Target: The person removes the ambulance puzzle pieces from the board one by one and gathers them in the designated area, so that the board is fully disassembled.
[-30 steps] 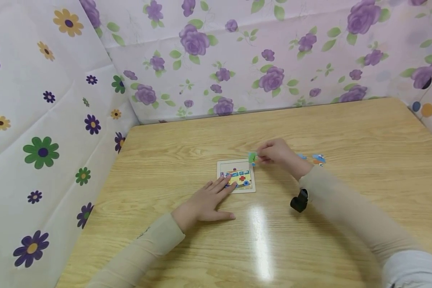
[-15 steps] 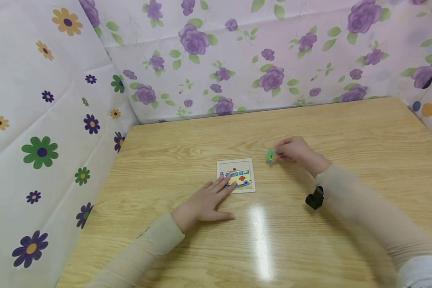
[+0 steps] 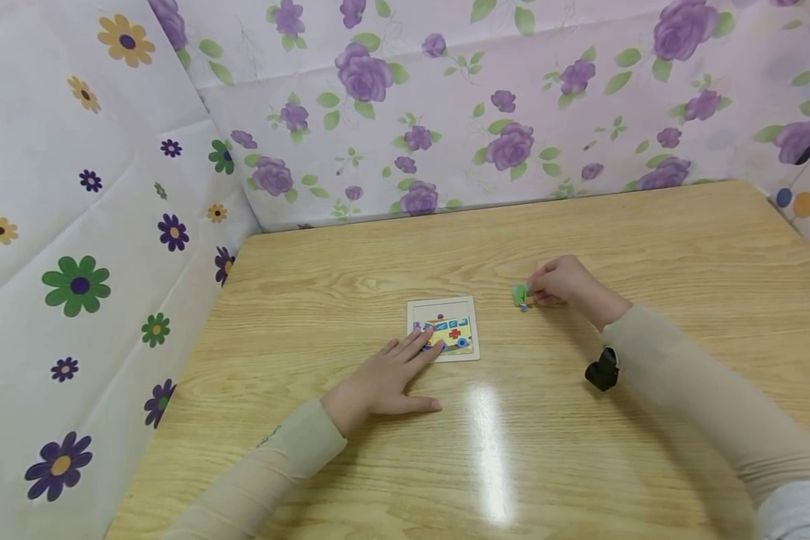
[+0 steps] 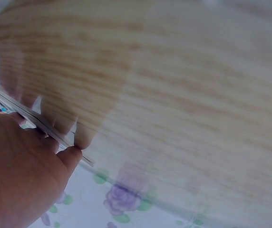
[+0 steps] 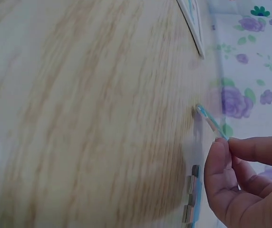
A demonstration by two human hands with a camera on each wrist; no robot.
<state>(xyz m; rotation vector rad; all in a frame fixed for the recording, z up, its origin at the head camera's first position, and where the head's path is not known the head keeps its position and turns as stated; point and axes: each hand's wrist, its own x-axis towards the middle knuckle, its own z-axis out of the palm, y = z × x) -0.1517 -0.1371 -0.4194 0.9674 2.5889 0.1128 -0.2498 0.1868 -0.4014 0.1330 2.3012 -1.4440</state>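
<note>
A small square jigsaw puzzle tray point(image 3: 476, 334) with a pale border lies mid-table. In its lower part a yellow ambulance picture point(image 3: 454, 334) shows; the upper strip is bare board. My left hand point(image 3: 390, 381) rests flat with spread fingers over the tray's lower left, hiding part of the picture. To the right of the tray, my right hand point(image 3: 565, 282) pinches a green and blue puzzle piece point(image 3: 520, 295) between thumb and fingertips. The right wrist view shows this piece point(image 5: 210, 120) tilted, its far end right at the tabletop.
More puzzle pieces point(image 5: 192, 202) lie on the table beside the right hand in the right wrist view; the arm hides them in the head view. A flowered cloth point(image 3: 418, 139) hangs behind the wooden table point(image 3: 324, 281), another at the left. A black wrist device point(image 3: 602, 370) sits on the right forearm.
My right hand has moved right, carrying the green piece from the tray's upper right corner to a spot apart from it. The left hand has stayed in place.
</note>
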